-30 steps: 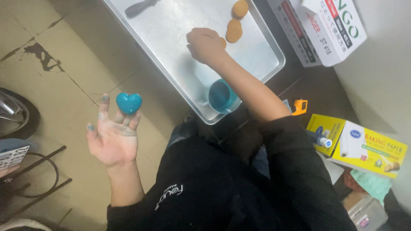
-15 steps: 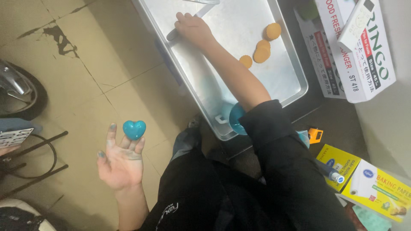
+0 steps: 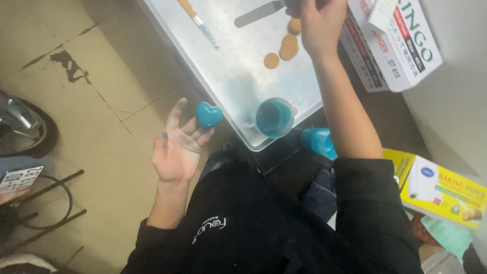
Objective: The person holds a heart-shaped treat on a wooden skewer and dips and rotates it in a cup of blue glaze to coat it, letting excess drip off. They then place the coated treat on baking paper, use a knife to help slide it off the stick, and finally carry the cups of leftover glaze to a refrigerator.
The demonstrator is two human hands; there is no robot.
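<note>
Resting on the upturned fingers of the open left hand [image 3: 178,147], the blue heart [image 3: 208,114] stays clear of the tray [image 3: 238,81]. Right hand [image 3: 319,23] closes around the spatula [image 3: 261,13] handle above the biscuits [image 3: 285,46].

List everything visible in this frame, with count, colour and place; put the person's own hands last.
heart-shaped piece: 1, teal, on the left hand's fingertips
metal tray: 1, silver, top centre
round discs: about 4, tan, on the tray
spatula: 1, grey blade, on the tray, its handle at the right hand
brush: 1, teal-stained, on the tray
cup: 1, teal, tray's near corner
second cup: 1, teal, below the tray
boxes: white, top right; yellow, lower right
left hand: teal-stained, palm up
right hand: over the tray, at the spatula handle
</note>
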